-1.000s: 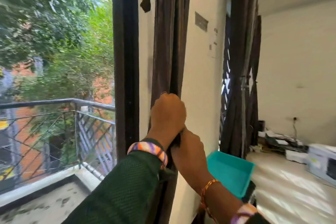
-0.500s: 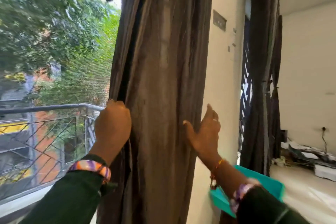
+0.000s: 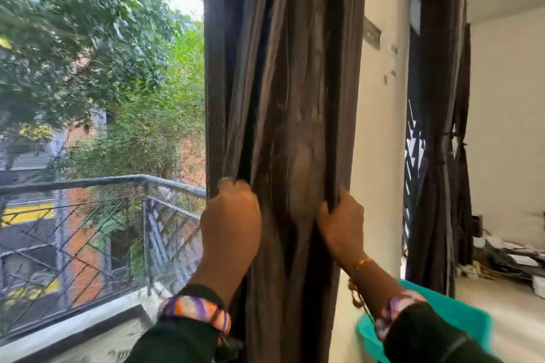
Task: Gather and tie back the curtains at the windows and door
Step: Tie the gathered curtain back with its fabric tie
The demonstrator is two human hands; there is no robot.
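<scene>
Fingers of the left hand are curled around the left edge of the brown curtain, the knuckles turned toward the camera; fingers of the right hand are clenched on the curtain's right-edge folds, where half a second ago that hand was open, its palm laid flat against the cloth; both edges are therefore now under grip at about the same height, the fabric between the two hands bulging in loose vertical pleats. A second ago both hands held a narrow bundle close together against the wall; the cloth has since been spread wider and taken up afresh at its two margins. Judgement: this is a re-gathering, the panel being collected evenly so that the hands may draw it into one bundle; no tie-back is seen in either hand, and none around this curtain within the frame, so the tying step is not yet done here. The curtain hangs at the balcony opening, between the mesh screen with the railing behind it and the white wall; a second dark curtain stands bunched farther right; a teal tub lies below the right forearm.
</scene>
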